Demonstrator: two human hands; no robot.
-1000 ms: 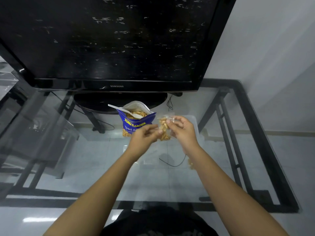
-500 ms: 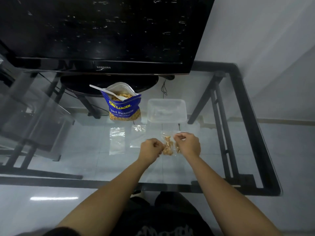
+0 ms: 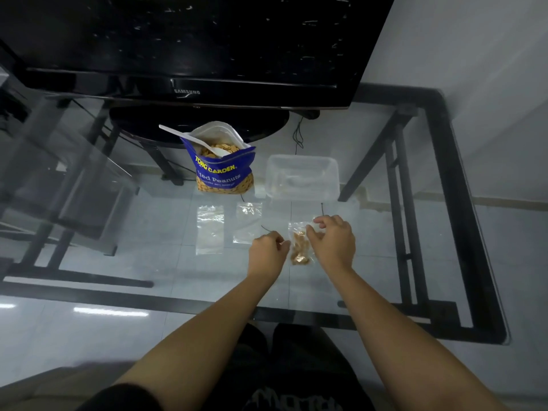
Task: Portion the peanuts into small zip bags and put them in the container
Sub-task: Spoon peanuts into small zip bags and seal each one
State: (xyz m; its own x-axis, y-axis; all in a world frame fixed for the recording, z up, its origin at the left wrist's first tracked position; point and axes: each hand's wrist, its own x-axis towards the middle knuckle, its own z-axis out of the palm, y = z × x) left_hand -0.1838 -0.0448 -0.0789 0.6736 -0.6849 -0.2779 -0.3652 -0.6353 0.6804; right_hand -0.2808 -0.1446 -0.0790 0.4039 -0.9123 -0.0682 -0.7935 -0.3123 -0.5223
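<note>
A small clear zip bag [image 3: 300, 247] holding some peanuts lies on the glass table [image 3: 178, 262], in front of the clear plastic container [image 3: 302, 189]. My right hand [image 3: 333, 241] pinches the bag's top right part, its fingers bent over the seal. My left hand [image 3: 268, 253] is curled at the bag's left edge and seems to pinch it. The blue peanut pouch [image 3: 224, 173] stands open behind, with a white plastic spoon [image 3: 189, 138] stuck in it.
Two empty zip bags [image 3: 210, 229] [image 3: 248, 222] lie flat to the left of my hands. A large black TV [image 3: 192, 40] on its stand fills the back of the table. The table's black frame [image 3: 462, 203] runs along the right side.
Both hands brought the filled zip bag down from mid-air near the pouch onto the glass in front of the container. The container came into view.
</note>
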